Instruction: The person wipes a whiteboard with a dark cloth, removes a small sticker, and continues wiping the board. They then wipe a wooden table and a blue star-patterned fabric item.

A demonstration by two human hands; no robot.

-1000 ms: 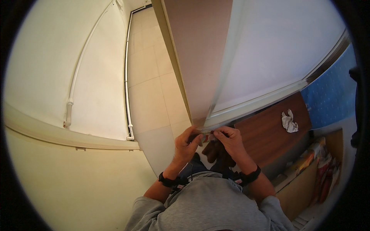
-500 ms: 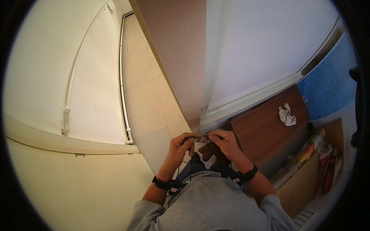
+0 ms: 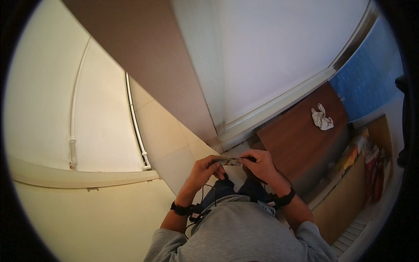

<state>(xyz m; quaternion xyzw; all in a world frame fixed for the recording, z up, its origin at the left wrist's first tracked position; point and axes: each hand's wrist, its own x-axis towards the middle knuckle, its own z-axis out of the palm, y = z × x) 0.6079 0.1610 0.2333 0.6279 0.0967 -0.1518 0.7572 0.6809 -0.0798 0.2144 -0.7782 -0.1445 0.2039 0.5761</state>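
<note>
A thin, flat strip [image 3: 229,159], greyish brown and too small to name by kind, is stretched level between my two hands in front of my waist. My left hand [image 3: 205,169] pinches one end between thumb and fingers. At the other end, the thumb and forefinger of my right hand [image 3: 259,165] are pressed together on it. A black band [image 3: 181,208] goes round my left wrist and another black band [image 3: 283,198] round my right. Beneath the strip, small coloured bits are partly hidden by my fingers.
A reddish-brown wooden board [image 3: 297,131] with a crumpled white cloth or tissue [image 3: 322,118] on it is at the right. Beyond it stands a cardboard box [image 3: 345,209] with packages. A brown door edge or panel [image 3: 144,56] rises ahead; a cream surface [image 3: 87,222] lies left.
The view has turned, so the panel ahead now slants further left. My hands still hold the strip. A brown object below my right hand has mostly gone from sight.
</note>
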